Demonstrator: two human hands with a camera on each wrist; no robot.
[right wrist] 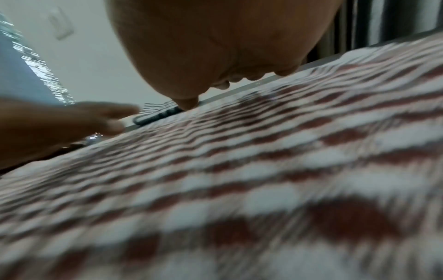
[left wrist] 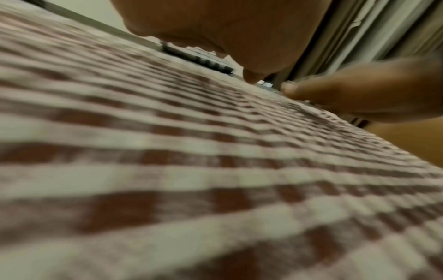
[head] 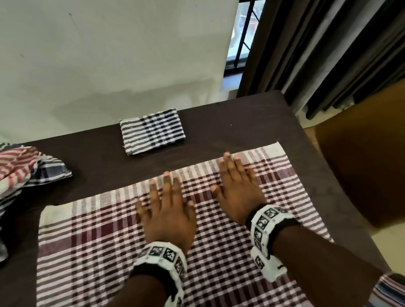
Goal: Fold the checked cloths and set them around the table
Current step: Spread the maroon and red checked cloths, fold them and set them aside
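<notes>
Fingers (head: 168,184) of the left hand (head: 168,216) lie straight and slightly spread, pressed flat on the maroon checked cloth (head: 100,247); those of the right hand (head: 239,195) lie the same way just beside them, thumb out toward the left hand. Neither hand grips anything. Both wrist views show only a palm low over blurred checks, which agrees with flat hands.

Judging by this, the step in hand is smoothing the maroon cloth out before its first fold. It is spread open across the near right part of the dark table (head: 91,154), its far edge running slightly askew and its right side reaching close to the table's edge. It looks thin and woven, with a plain white band along the far edge, and lies mostly flat with few wrinkles.

One cloth seems finished: a dark blue checked cloth (head: 152,132), folded into a neat rectangle, sits at the far middle of the table, apart from the maroon one. A heap of unfolded cloths (head: 2,178), red striped on top, waits at the far left.

The next move probably calls for pinching two corners of one edge and carrying it over to meet the opposite edge, keeping the corners matched so the thin fabric does not skew or bunch.
</notes>
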